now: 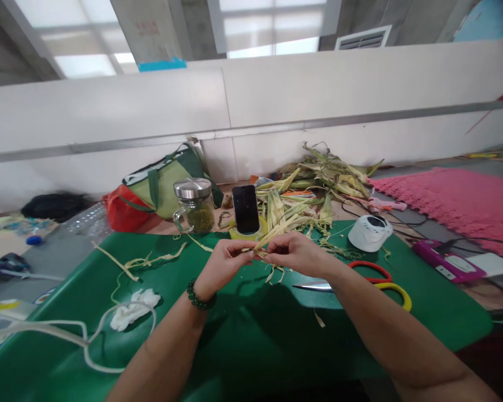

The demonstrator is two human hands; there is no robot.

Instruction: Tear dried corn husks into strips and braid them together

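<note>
My left hand and my right hand meet over the green mat, both pinching a bundle of pale yellow-green leaf strips that fans up and away from my fingers. Loose strip ends hang below my right hand. A dark bead bracelet circles my left wrist. Scissors with red and yellow handles lie on the mat just under my right forearm.
Behind my hands a black phone stands upright beside a lidded glass jar. A heap of leaves, a white roll, a green bag, a pink mat, a white cord and crumpled tissue lie around.
</note>
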